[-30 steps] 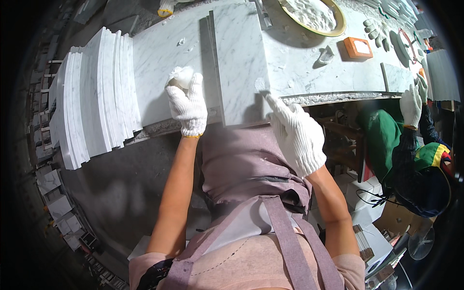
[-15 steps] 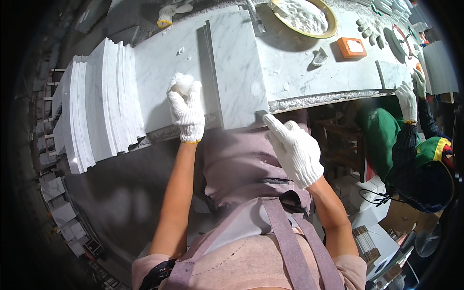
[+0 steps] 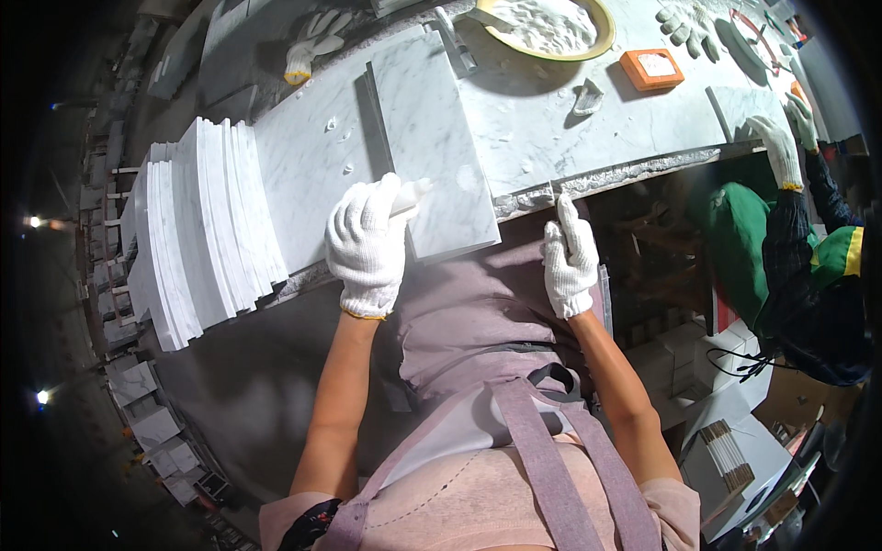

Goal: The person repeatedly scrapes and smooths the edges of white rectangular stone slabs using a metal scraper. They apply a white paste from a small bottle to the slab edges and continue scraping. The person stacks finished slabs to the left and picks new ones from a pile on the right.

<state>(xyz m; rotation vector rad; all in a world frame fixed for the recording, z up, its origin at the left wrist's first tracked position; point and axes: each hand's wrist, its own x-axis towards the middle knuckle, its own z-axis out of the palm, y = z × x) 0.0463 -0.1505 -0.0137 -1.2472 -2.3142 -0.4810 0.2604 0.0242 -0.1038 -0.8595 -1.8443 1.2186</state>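
Note:
My left hand (image 3: 367, 241), in a white knit glove, is closed round a crumpled white wad (image 3: 413, 195); it hovers at the near left edge of a grey-veined white marble tile (image 3: 439, 138). That tile rests slightly raised on a wider marble slab (image 3: 294, 138) and juts over the bench's near edge. Off the tile's near right corner is my gloved right hand (image 3: 570, 262), fingers pinched together by the rough bench edge. A thin, narrow piece (image 3: 552, 191) shows at its fingertips, too small to make out. White crumbs dot the slab left of the tile.
On-edge marble tiles (image 3: 207, 230) stand stacked at left. Farther back are a yellow-rimmed bowl (image 3: 602, 46) of white paste, an orange box (image 3: 651, 70), a crumpled scrap (image 3: 588, 97) and loose gloves (image 3: 689, 32). A co-worker's gloved hand (image 3: 779, 147) is at right.
My left hand has moved right with the white wad, from the slab to the tile's edge. My right hand has shifted right, away from the tile's corner. The view has tilted slightly.

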